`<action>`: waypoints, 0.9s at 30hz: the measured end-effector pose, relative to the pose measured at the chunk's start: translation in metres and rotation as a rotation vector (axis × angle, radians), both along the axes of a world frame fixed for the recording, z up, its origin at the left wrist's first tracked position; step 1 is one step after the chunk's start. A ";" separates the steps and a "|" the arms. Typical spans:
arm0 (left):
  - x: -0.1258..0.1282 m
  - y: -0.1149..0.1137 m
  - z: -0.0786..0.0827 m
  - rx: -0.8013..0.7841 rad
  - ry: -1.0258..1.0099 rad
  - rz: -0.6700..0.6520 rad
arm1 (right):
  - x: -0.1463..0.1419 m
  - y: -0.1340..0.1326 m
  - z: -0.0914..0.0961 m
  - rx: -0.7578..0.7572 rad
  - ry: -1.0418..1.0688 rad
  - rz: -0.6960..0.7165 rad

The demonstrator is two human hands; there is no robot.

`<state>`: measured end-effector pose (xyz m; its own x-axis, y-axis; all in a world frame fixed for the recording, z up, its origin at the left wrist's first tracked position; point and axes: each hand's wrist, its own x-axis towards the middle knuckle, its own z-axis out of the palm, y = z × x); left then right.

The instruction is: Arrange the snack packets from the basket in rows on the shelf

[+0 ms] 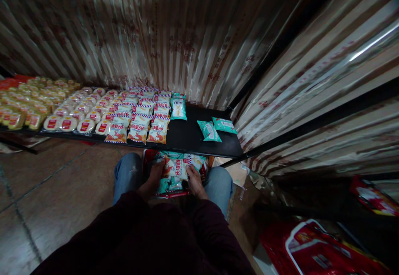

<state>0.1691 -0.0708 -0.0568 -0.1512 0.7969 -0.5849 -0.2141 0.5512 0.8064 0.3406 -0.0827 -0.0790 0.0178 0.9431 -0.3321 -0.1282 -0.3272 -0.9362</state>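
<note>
Both hands are down in a red basket (146, 158) between my knees, which is full of snack packets. My left hand (155, 175) and my right hand (193, 178) grip the two ends of a white and red snack packet (176, 168) lying on top of teal packets. Just beyond the basket is a low black shelf (187, 136). On it lie rows of the same white and red packets (139, 127), one teal packet (178, 108) beside them, and two loose teal packets (215, 128) further right.
Round wrapped buns (71, 119) and yellow packets (25, 109) fill the shelf's left part. Corrugated metal sheeting (174, 38) walls the back and right. Red bags (311, 246) lie on the floor at the lower right. Tiled floor (46, 192) spreads to the left.
</note>
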 end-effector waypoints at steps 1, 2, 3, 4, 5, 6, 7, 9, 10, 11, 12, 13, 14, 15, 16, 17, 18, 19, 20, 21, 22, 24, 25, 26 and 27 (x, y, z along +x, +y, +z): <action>0.001 -0.002 -0.002 -0.008 -0.014 0.001 | 0.001 0.001 -0.001 0.018 -0.026 -0.012; 0.002 -0.004 -0.004 -0.014 -0.027 -0.001 | 0.002 0.002 -0.003 0.033 -0.056 -0.024; 0.002 -0.006 -0.006 -0.020 -0.038 -0.005 | 0.004 0.003 -0.003 0.045 -0.080 -0.038; 0.002 -0.007 -0.007 -0.023 -0.048 -0.009 | 0.006 0.003 -0.003 0.054 -0.093 -0.055; 0.003 -0.008 -0.009 -0.025 -0.056 -0.012 | 0.008 0.004 -0.002 0.060 -0.094 -0.068; 0.003 -0.008 -0.010 -0.024 -0.066 -0.016 | 0.010 0.005 -0.002 0.063 -0.090 -0.078; 0.002 -0.008 -0.011 -0.020 -0.078 -0.018 | 0.012 0.006 -0.001 0.062 -0.088 -0.086; 0.002 -0.008 -0.009 -0.003 -0.116 -0.026 | 0.016 0.008 0.002 0.054 -0.103 -0.091; 0.001 -0.008 -0.007 0.010 -0.139 -0.033 | 0.017 0.009 0.003 0.054 -0.118 -0.095; 0.001 -0.007 -0.005 0.025 -0.162 -0.043 | 0.018 0.011 0.004 0.057 -0.130 -0.101; 0.001 -0.008 -0.002 0.039 -0.184 -0.053 | 0.018 0.012 0.005 0.063 -0.133 -0.108; 0.000 -0.008 0.002 0.051 -0.200 -0.064 | 0.019 0.014 0.006 0.069 -0.126 -0.111; 0.000 -0.008 0.005 0.059 -0.218 -0.078 | 0.019 0.015 0.007 0.074 -0.114 -0.115; -0.001 -0.009 0.008 0.065 -0.238 -0.089 | 0.019 0.016 0.009 0.077 -0.105 -0.121; -0.001 -0.010 0.012 0.070 -0.258 -0.094 | 0.019 0.017 0.010 0.079 -0.099 -0.124; -0.001 -0.010 0.014 0.076 -0.275 -0.090 | 0.019 0.018 0.012 0.082 -0.100 -0.123; -0.002 -0.011 0.016 0.087 -0.285 -0.079 | 0.019 0.019 0.014 0.088 -0.107 -0.119; -0.002 -0.011 0.017 0.104 -0.286 -0.071 | 0.019 0.020 0.017 0.096 -0.118 -0.114; -0.002 -0.012 0.018 0.127 -0.278 -0.069 | 0.019 0.021 0.019 0.106 -0.131 -0.107; -0.003 -0.012 0.018 0.147 -0.261 -0.078 | 0.020 0.022 0.021 0.115 -0.145 -0.095; -0.003 -0.012 0.017 0.161 -0.244 -0.094 | 0.020 0.023 0.023 0.120 -0.160 -0.083; -0.003 -0.011 0.017 0.164 -0.241 -0.126 | 0.022 0.025 0.028 0.117 -0.186 -0.054; -0.003 -0.011 0.017 0.157 -0.249 -0.129 | 0.022 0.026 0.030 0.112 -0.192 -0.039; -0.003 -0.011 0.017 0.149 -0.261 -0.124 | 0.022 0.027 0.033 0.108 -0.193 -0.026; -0.003 -0.011 0.018 0.147 -0.275 -0.114 | 0.022 0.028 0.035 0.104 -0.191 -0.019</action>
<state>0.1664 -0.0817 -0.0385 0.0913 0.8785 -0.4689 -0.3787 0.4661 0.7996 0.3623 -0.0543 -0.0440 0.0892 0.9710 -0.2217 0.0493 -0.2267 -0.9727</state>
